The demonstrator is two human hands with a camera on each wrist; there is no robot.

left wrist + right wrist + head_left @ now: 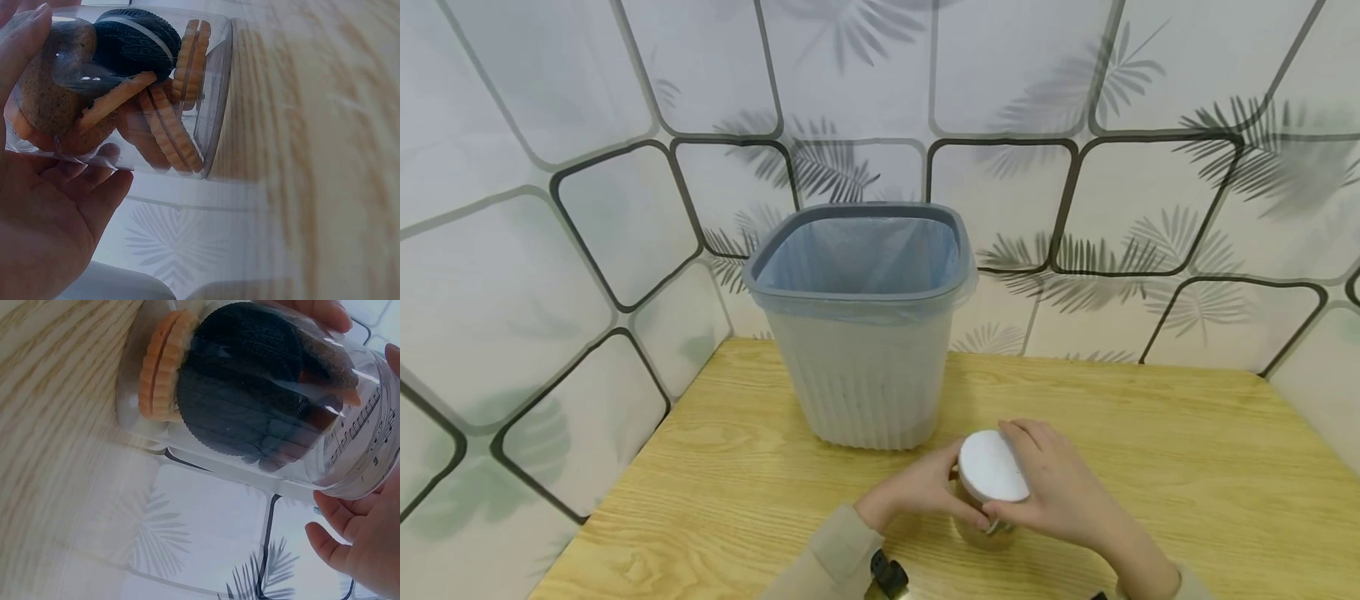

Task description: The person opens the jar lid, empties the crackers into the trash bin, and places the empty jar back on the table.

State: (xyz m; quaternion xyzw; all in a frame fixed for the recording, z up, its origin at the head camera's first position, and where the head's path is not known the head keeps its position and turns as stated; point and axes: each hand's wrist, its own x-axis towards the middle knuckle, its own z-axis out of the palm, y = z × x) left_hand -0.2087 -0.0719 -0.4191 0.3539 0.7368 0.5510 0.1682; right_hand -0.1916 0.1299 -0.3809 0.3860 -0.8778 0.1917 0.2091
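Observation:
A clear plastic jar (215,125) with a round white lid (988,467) stands upright on the wooden table. Through its wall show a dark sandwich cookie (240,381), ridged tan sandwich cookies (169,128) and a speckled brown cookie (59,69). My left hand (925,487) grips the upper body of the jar, thumb at the near side and fingers behind. From the other side my right hand (1060,492) holds the lid by its edge, thumb in front and fingers over the far rim. In the right wrist view, printed music notes show near the jar's top.
A white ribbed bin (865,375) with a grey rim and a bluish liner stands behind the jar, to the left. The wooden table (1187,467) reaches back to a patterned wall covering (1000,200). A small black device (889,575) sits by my left sleeve.

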